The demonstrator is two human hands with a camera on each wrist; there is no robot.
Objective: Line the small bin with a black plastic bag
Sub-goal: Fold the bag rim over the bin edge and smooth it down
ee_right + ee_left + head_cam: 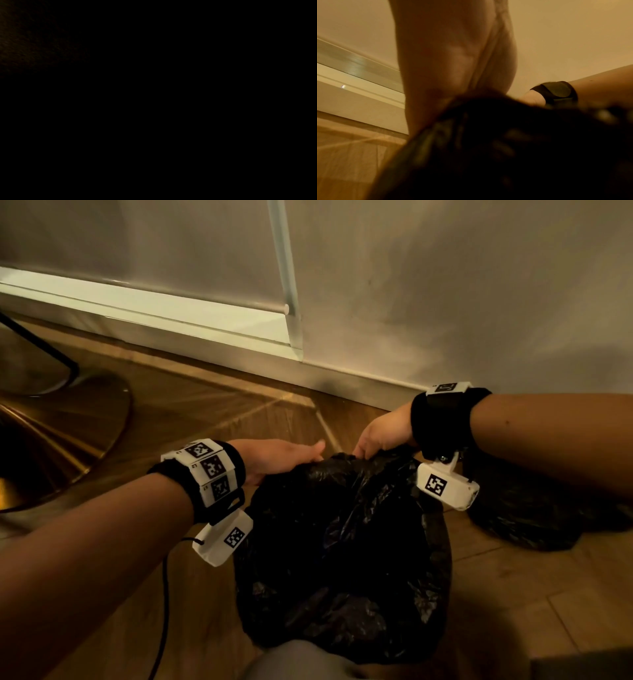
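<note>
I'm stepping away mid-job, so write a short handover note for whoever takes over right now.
Left hand: rests on the far left edge of the black bag, fingers fairly straight; grip unclear.
Right hand: pinches the bag's far right edge.
The bag sits over the bin, which it hides from view. Right wrist view is dark.
Done: bag opened over the bin.
Left: probably finish seating the far edge, then check all round.
Another dark bag lies on the floor, right.
</note>
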